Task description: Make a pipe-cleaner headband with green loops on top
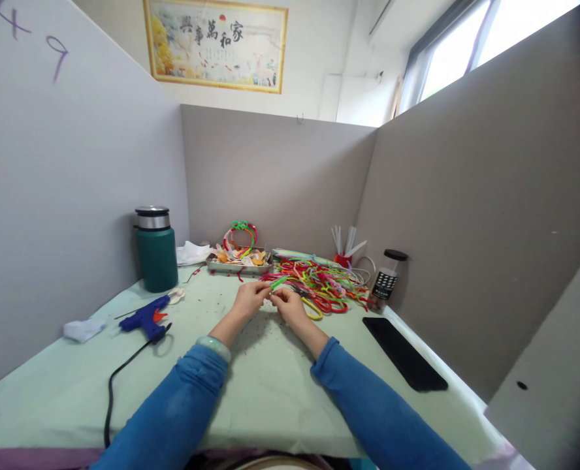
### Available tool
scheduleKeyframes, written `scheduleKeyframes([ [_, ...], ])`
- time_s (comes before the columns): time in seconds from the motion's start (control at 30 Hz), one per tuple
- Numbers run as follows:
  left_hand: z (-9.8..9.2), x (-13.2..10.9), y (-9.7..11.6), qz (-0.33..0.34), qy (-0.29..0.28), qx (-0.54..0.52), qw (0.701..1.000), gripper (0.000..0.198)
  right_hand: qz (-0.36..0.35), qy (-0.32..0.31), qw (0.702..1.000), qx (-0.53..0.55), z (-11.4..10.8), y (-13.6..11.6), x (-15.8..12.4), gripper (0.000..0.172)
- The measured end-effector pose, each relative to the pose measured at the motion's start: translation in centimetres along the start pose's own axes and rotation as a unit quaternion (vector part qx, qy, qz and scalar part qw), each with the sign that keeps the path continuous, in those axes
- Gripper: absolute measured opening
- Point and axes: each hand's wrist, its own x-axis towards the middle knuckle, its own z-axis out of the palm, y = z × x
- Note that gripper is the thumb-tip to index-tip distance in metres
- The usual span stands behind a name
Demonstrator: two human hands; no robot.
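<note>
At the centre of the frame, a short, bright green, narrow strip point(279, 282) slants upward to the right above the table covered in pale green cloth point(270, 411). The bare left hand point(249, 300), with a pale green bangle point(214, 348) at its wrist, has its thumb and fingers pinched together on the strip's lower end. The bare right hand point(290, 307) has its fingertips drawn narrow just beside that end; whether they grip it, I cannot tell.

Right of centre, behind the right hand, lies a tangled heap of red, green and yellow thin strands point(336, 277), with a yellow loop point(315, 313) at its near edge. Above the left hand in the frame stands a shallow rectangular metal tray point(241, 268) of small orange and cream pieces. At left, a dark blue glue gun with an orange trigger point(145, 320) lies near a dark green cylindrical bottle with a silver lid point(157, 258).
</note>
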Motion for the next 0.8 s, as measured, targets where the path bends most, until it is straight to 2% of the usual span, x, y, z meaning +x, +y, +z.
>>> scheduleKeyframes([
  [0.37,0.0,-0.1,0.0,0.025,-0.024,0.068,0.997,0.030,-0.009,0.036,0.997,-0.064,-0.3,0.3,0.1,0.017],
  [0.53,0.1,-0.2,-0.2,0.070,-0.009,0.136,0.988,0.027,-0.053,0.009,0.991,-0.119,-0.3,-0.6,-0.4,0.017],
  [0.7,0.1,-0.4,0.0,0.093,-0.016,0.195,0.976,0.030,-0.134,0.032,0.978,-0.157,-0.4,-1.2,-0.9,0.022],
  [0.8,0.2,-0.6,0.1,0.104,-0.034,0.196,0.974,0.029,-0.145,0.047,0.975,-0.160,-0.5,-1.3,-0.9,0.021],
])
